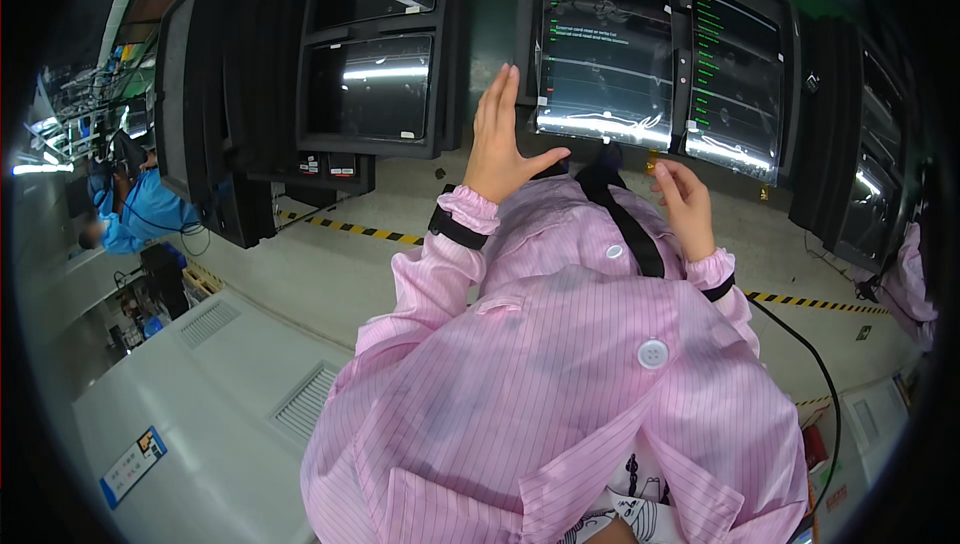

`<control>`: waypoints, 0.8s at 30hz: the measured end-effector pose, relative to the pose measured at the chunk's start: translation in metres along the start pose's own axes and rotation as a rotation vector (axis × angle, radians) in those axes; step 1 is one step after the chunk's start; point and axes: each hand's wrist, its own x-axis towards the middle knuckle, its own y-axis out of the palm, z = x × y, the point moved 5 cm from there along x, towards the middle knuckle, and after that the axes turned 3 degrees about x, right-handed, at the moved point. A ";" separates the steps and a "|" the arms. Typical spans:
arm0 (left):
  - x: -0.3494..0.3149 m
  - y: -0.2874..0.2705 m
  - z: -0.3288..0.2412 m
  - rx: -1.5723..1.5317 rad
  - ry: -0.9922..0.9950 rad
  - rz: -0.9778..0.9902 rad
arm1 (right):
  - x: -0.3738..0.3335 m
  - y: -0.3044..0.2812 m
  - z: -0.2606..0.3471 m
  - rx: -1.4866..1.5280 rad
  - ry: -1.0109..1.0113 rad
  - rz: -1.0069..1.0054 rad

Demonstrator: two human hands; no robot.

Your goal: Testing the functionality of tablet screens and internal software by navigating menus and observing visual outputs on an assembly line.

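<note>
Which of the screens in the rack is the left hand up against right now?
The lit screen with pale text lines, upper centre. The left hand is raised flat at its lower left edge. Its lit neighbour sits to the right, above the right hand; the dark screens are further left.

The left hand (502, 144) is reaching up to the left edge of the lit tablet (605, 54), fingers spread flat, while the right hand (684, 199) is hovering just below that tablet's lower right corner. A second tablet (735, 84) is sitting immediately right; two dark tablets (372, 84) are stacking up left.
</note>
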 end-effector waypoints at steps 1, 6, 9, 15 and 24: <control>-0.001 -0.002 0.000 0.026 0.008 -0.011 | 0.001 0.001 0.000 0.000 -0.001 0.000; 0.001 -0.009 -0.003 0.041 0.027 -0.027 | 0.004 0.006 -0.001 0.103 0.031 0.040; 0.002 -0.010 -0.007 0.060 0.044 -0.039 | 0.005 0.005 0.002 0.102 0.034 0.033; 0.009 -0.004 -0.019 0.072 0.089 -0.058 | 0.005 0.010 0.000 0.131 0.086 0.081; 0.038 0.060 -0.083 0.239 0.500 0.251 | 0.008 0.011 -0.008 0.315 0.087 0.048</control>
